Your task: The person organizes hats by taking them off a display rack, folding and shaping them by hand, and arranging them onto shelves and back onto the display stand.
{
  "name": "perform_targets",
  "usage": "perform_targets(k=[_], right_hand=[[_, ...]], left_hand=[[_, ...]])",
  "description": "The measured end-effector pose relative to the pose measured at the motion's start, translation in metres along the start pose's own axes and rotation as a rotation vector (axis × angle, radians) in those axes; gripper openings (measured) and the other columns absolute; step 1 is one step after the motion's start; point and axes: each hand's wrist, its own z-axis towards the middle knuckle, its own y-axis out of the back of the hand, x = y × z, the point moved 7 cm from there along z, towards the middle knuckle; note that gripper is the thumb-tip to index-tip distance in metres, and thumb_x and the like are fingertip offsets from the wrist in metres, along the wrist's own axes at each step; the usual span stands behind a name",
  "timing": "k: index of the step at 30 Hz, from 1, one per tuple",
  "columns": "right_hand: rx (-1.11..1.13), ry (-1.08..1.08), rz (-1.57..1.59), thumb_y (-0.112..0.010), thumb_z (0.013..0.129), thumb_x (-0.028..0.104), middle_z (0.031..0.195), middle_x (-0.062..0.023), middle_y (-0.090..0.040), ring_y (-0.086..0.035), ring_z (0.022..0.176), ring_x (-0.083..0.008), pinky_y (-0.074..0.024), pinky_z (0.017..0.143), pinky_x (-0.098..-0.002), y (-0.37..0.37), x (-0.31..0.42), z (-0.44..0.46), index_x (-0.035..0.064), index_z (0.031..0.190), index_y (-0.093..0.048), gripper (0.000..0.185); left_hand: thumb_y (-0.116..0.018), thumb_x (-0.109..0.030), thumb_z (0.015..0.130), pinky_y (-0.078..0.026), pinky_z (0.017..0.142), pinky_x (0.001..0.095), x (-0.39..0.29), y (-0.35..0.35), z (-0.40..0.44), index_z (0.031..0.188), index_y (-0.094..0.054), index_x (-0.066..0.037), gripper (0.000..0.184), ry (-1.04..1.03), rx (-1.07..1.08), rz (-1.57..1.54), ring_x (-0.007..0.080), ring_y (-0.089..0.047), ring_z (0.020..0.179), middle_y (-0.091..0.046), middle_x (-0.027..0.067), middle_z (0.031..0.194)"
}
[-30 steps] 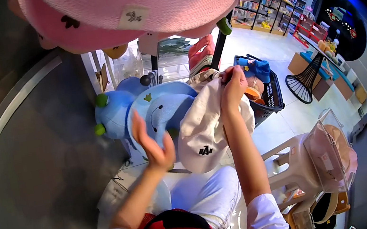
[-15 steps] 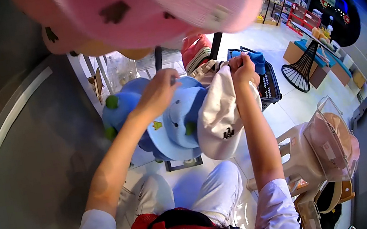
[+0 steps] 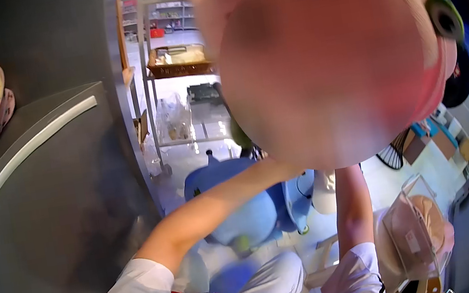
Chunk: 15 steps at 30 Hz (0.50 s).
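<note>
Blue hats [image 3: 242, 213] at left; left hand [image 3: 284, 167] goes behind the near pink hat [image 3: 327, 70], perhaps; white cap [image 3: 324, 195] lower right; right hand hidden; neither grip can be told; 1 steadying hand should spare the brims.

Single head-worn view, facing forward and down; pink blur probably very close.

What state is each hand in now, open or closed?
Left hand: hidden behind the pink hat; can't tell.
Right hand: also hidden there; can't tell.
</note>
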Motion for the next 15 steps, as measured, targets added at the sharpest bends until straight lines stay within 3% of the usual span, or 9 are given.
perform_targets(k=[4,11,15], right_hand=[[-0.083,-0.034,-0.066,-0.042,0.087,0.031,0.061,0.0019,-0.044,-0.043,0.05,-0.0094,-0.0355,0.044,-0.0244,0.001,0.025,-0.024,0.0133,0.076,-0.048,0.022],[-0.126,-0.026,-0.283,-0.043,0.087,0.031,0.07,0.0,-0.049,-0.048,0.057,-0.01,-0.039,0.048,-0.0237,-0.021,0.083,-0.08,0.0115,0.085,-0.05,0.021],[-0.136,0.034,-0.531,-0.043,0.087,0.03,0.075,-0.001,-0.052,-0.051,0.061,-0.0103,-0.0411,0.051,-0.0234,-0.052,0.107,-0.129,0.0104,0.09,-0.052,0.022]], left_hand=[[-0.047,-0.012,0.081,-0.044,0.07,0.0374,-0.004,-0.036,0.033,0.097,-0.046,-0.004,0.018,0.008,-0.051,-0.152,0.0288,-0.053,0.085,-0.055,0.0122,0.087],[-0.044,-0.013,0.083,-0.045,0.068,0.0336,0.031,-0.111,0.08,0.099,-0.047,-0.005,0.018,0.001,-0.321,-0.821,0.0247,-0.054,0.084,-0.056,0.0095,0.087],[-0.042,-0.014,0.084,-0.046,0.067,0.0315,0.041,-0.14,0.096,0.1,-0.047,-0.005,0.019,-0.027,-0.474,-1.029,0.0223,-0.055,0.084,-0.056,0.0079,0.088]])
